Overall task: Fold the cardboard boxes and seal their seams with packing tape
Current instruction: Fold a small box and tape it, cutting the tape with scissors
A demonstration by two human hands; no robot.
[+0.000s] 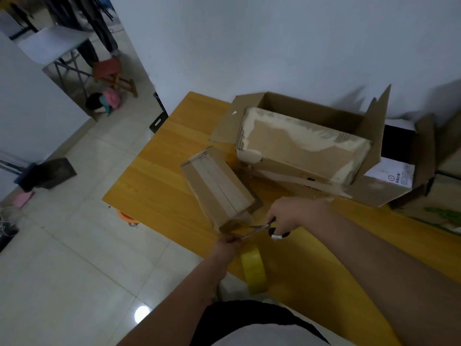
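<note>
R hand [284, 217]: grips scissors [264, 227], blades at tape strip by small taped box [219, 188].
L hand [228, 244]: pinches strip; yellow tape roll [254, 270] hangs below.

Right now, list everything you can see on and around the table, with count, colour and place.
small box: one, brown, taped seam, table middle
large boxes: several, brown, open flaps, far right by the wall
tape roll: one, yellow, hanging below left hand
scissors: one, black handles, at the small box's near end
table: one, yellow wood
stool: one, red, far left floor
left hand: grip pinching the tape strip
right hand: grip on the scissors
</note>
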